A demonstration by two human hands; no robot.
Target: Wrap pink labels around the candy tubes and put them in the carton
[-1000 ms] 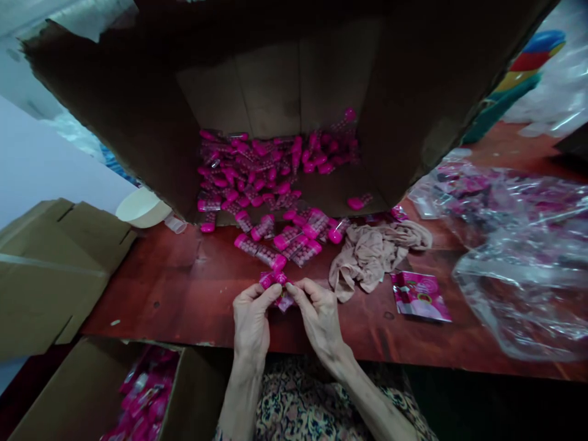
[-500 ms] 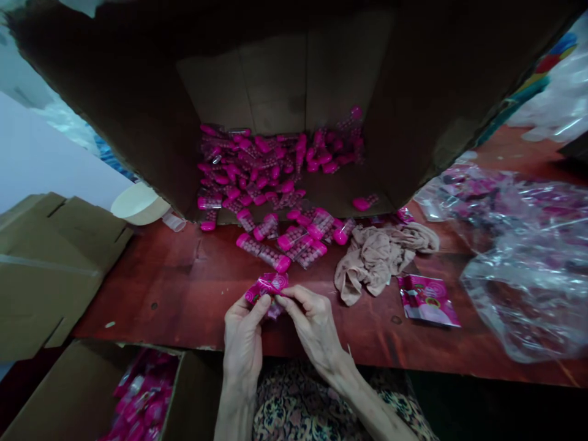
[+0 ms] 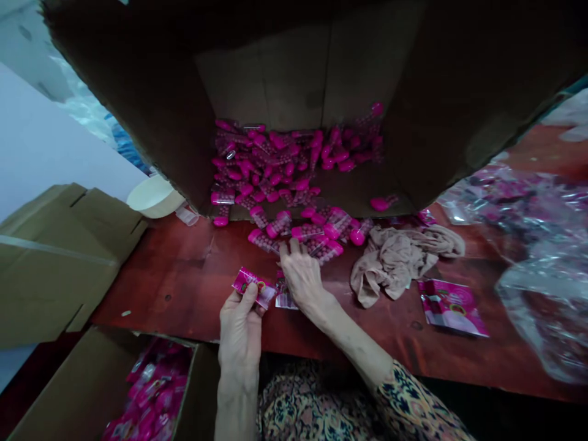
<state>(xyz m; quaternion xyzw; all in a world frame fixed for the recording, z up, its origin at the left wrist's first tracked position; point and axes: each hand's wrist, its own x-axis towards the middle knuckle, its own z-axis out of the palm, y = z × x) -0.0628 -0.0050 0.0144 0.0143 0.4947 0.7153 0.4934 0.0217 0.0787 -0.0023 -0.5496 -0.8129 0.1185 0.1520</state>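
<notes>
My left hand (image 3: 239,324) pinches a pink foil sachet (image 3: 254,287) between thumb and fingers, just above the table's near edge. My right hand (image 3: 302,275) reaches forward with its fingers apart, at or just over a loose heap of transparent pink-capped tubes (image 3: 305,233) filled with pink beads. Its fingertips sit among the tubes, and it holds nothing. A second sachet (image 3: 283,294) lies on the table right beside the right hand, partly hidden by it.
A large cardboard box (image 3: 294,79) lies on its side on the red wooden table (image 3: 160,288), holding many more tubes. Nearby are beige nylon hosiery (image 3: 395,263), a flat sachet (image 3: 452,307), and a crumpled plastic bag (image 3: 542,245). Below left, an open box (image 3: 92,386) holds pink packets.
My hands have separated. The left hand moved left with the sachet, and the right hand let go and reached forward to the tubes. A second sachet now shows on the table.
</notes>
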